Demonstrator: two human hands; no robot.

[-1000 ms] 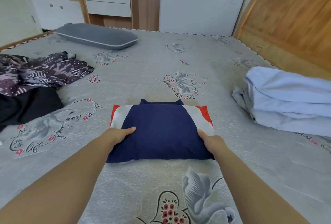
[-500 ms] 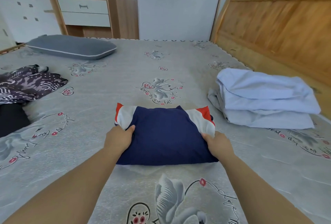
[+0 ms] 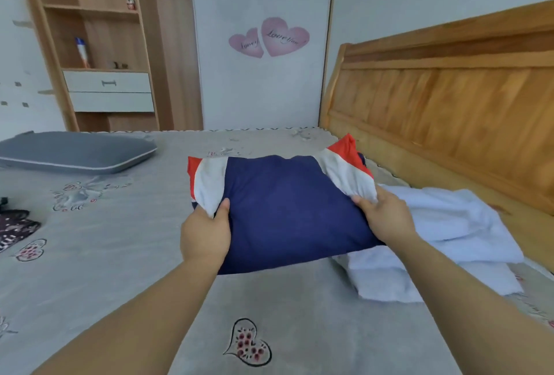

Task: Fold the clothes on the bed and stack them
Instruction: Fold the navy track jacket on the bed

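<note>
Head view: folded navy cotton garment with white-and-red sleeve panels (image 3: 287, 212), lifted off the grey printed bed cover (image 3: 126, 254) for stacking.

Held clear of the bed at both side edges; left hand (image 3: 205, 235) with thumb on top, fingers grasping underneath; right hand (image 3: 386, 218) pinching the right edge likewise. Poised partly over the pale blue folded pile (image 3: 443, 236) beside the wooden headboard (image 3: 449, 110). Step judged: folding done, transfer to stack under way. Next move calls for level lowering onto the pile, edges squared, release without disturbing the fold. Dark patterned unfolded clothes (image 3: 15, 227) at far left, apparently awaiting folding. Legible writing: "Love you" on the larger of the pink heart wall stickers (image 3: 269, 37); smaller heart's script unreadable.
</note>
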